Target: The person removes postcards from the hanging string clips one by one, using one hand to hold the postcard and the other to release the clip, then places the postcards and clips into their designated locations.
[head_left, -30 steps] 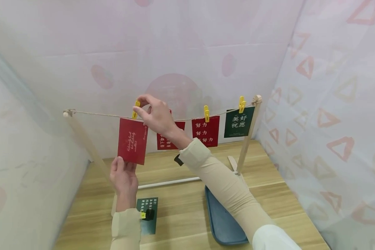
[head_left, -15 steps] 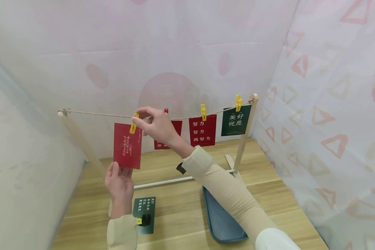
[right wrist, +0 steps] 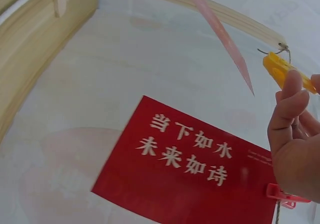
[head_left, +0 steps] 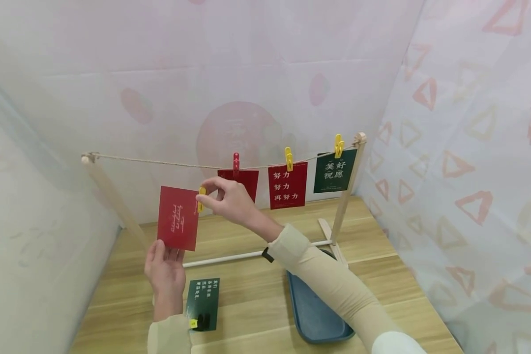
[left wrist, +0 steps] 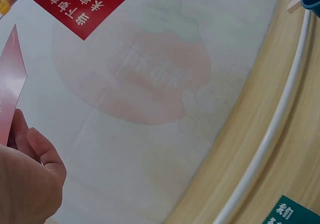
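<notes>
My left hand point(head_left: 165, 269) pinches a red card point(head_left: 176, 217) with white script by its bottom edge, holding it upright below the left stretch of the string point(head_left: 155, 161). At the card's upper right, my right hand point(head_left: 233, 200) pinches a yellow clothespin point(head_left: 201, 199) between thumb and fingers. The right wrist view shows this clothespin point(right wrist: 280, 70) apart from the card point(right wrist: 220, 31), with nothing in its mouth. Behind the right hand, another red card point(right wrist: 185, 159) hangs from the string by a red clothespin point(head_left: 236, 163).
Yellow clothespins hold a red card point(head_left: 288, 185) and a green card point(head_left: 335, 171) on the string's right half. Wooden posts point(head_left: 347, 196) carry the string. On the table lie a green card point(head_left: 203, 297) and a blue tray point(head_left: 320, 314), partly under the right forearm.
The yellow clothespin has come off the string and the card's top edge in my right hand. Both hands and the card have moved down, away from the string.
</notes>
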The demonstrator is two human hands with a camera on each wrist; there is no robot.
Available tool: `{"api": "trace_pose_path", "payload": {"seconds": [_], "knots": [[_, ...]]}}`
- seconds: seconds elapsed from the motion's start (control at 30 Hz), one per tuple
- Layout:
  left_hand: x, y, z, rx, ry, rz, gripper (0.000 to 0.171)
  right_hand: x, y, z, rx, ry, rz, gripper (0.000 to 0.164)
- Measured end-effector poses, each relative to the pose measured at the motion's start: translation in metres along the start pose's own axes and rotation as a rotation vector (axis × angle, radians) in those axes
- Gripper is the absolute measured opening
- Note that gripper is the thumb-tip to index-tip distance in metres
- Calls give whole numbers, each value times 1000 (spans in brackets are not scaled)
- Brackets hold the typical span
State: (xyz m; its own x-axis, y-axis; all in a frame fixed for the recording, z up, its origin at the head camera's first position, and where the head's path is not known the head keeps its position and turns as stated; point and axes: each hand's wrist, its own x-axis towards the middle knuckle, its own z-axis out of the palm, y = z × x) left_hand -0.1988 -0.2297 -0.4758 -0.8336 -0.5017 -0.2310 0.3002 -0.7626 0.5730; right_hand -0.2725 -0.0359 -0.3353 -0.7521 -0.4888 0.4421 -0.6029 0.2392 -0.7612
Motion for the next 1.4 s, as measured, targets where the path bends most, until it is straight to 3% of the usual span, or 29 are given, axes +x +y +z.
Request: {"api": "trace_pose_path", "payload": {"seconds": [0.13, 0.3, 0.53, 0.77, 1.1, 1.4], "knots": [[-2, -3, -16, -19, 17, -9, 35, -10, 10, 0, 0, -16, 20, 33], [-6, -7, -33, -18, 43, -24, 42, -18, 19, -2, -2, -4, 30, 32], [-12, -13, -51, -46, 64, -43, 43, -30, 30, -6, 22, -29, 84, 32], [-15, -17, -63, 4, 104, -59, 34, -44, 46, -8, 51, -44, 154, 35], [-16, -16, -86, 7, 213, -80, 33, -66, 66, -17, -69, -36, 193, 31], [-22, -18, -110, -4, 249, -125, 31, -85, 83, -22, -49, -63, 234, 33]]}}
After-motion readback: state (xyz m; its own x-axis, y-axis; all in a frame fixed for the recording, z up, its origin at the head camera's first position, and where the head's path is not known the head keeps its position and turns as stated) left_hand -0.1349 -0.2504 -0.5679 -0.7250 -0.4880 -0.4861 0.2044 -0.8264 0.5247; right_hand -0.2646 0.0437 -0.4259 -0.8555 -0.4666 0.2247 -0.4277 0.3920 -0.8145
